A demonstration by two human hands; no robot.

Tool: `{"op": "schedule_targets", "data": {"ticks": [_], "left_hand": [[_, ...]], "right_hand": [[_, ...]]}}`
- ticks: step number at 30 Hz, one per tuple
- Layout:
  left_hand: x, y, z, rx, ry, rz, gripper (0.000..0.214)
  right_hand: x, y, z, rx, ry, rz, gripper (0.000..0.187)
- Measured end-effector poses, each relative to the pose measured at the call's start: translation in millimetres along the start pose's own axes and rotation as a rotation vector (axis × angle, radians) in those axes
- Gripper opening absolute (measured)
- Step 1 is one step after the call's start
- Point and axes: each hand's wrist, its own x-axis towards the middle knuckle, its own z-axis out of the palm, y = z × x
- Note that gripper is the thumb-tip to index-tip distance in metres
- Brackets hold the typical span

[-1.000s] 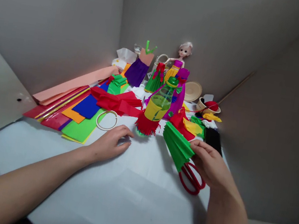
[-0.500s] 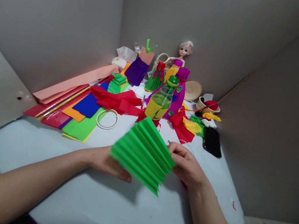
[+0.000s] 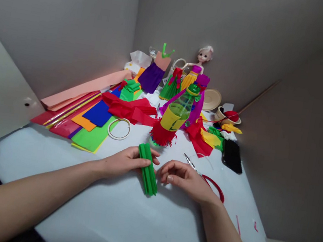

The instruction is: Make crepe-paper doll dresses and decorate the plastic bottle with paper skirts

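Note:
Accordion-folded green crepe paper is pressed into a narrow bundle in my left hand, the thumb across its front and the fingers behind. Just to its right is my right hand, its fingers loosely curled and apart from the paper; nothing shows in it. Scissors with red handles lie partly hidden behind the right hand and wrist, blades pointing away to the left. Beyond both hands stands a plastic bottle with a green cap, a yellow paper band and a red fringe near its base.
A tape roll and coloured paper sheets lie on the left. Behind the bottle are a doll and small paper dresses. A black phone, red scraps and a bowl are on the right.
The fanned green paper has been gathered into a narrow bundle in my left hand. My right hand has come away from it and moved slightly left; the scissors now show on the table.

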Motion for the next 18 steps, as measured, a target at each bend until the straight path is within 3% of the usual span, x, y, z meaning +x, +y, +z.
{"op": "schedule_targets", "data": {"ticks": [5, 11, 18], "left_hand": [[2, -5, 2.5, 0.141, 0.095, 0.069, 0.041], [2, -8, 4.1, 0.195, 0.106, 0.123, 0.049], [0, -8, 6.2, 0.31, 0.151, 0.128, 0.046]], "right_hand": [[5, 6, 20, -0.073, 0.151, -0.045, 0.028], [11, 10, 43, -0.322, 0.253, -0.088, 0.027], [16, 21, 46, -0.246, 0.365, -0.142, 0.019]]}}
